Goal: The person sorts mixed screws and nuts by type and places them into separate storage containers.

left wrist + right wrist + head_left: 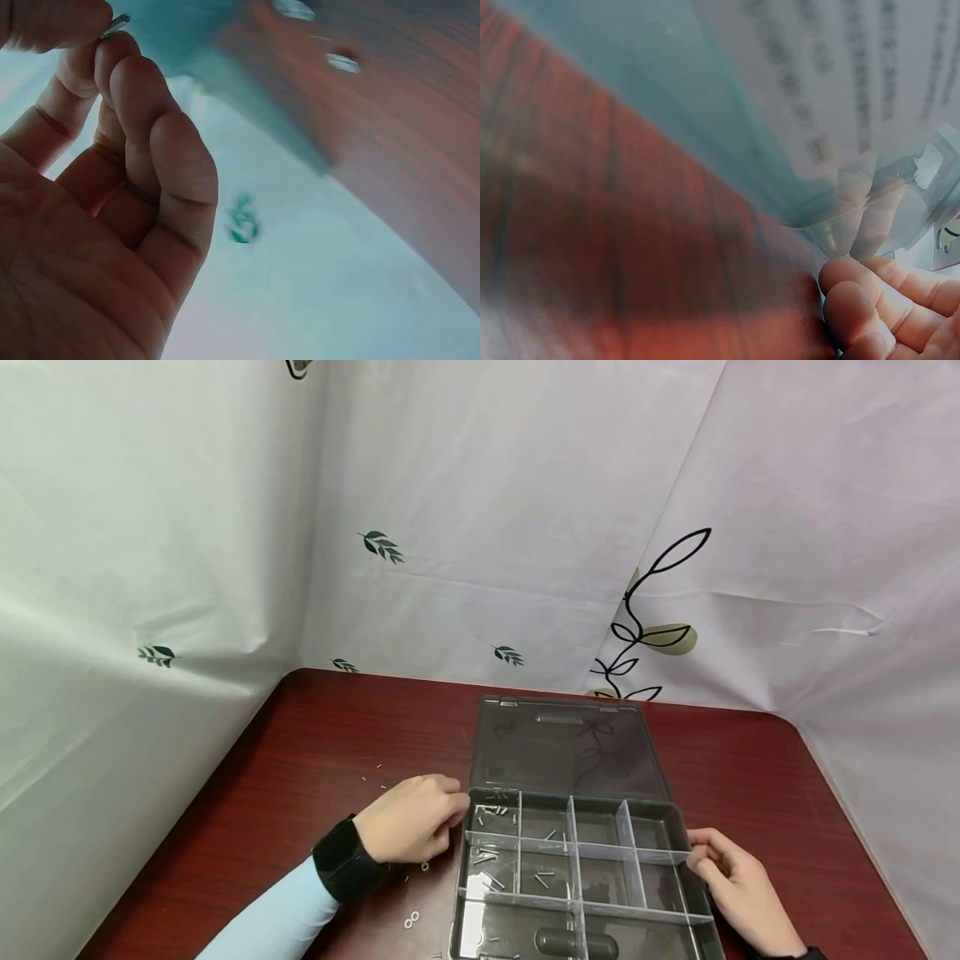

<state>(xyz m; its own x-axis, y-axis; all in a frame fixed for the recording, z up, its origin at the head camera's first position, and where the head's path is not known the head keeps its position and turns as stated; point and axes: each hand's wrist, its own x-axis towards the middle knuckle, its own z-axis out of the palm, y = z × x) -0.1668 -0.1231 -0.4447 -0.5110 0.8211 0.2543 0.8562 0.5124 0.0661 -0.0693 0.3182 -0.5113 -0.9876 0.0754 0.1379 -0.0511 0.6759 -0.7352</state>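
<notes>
A dark translucent compartment box [603, 881] lies on the table with its lid [570, 752] folded back. My left hand [412, 818] is beside the box's upper left corner. In the left wrist view its thumb and forefinger pinch a small metal screw [116, 27]. My right hand [738, 885] grips the box's right wall, thumb near the rim; in the right wrist view the curled fingers [847, 311] are against the see-through plastic. Several screws [486, 855] lie in the left compartments, and a few more screws [543, 880] in the second column.
Left of the box, small metal rings [412, 920] and tiny loose pieces [378, 767] lie on the reddish-brown table [315, 752]. Compartments on the right show bare floors. A pale leaf-patterned cloth [487, 527] hangs behind the table. The right wrist view shows a printed label [802, 97] on the box.
</notes>
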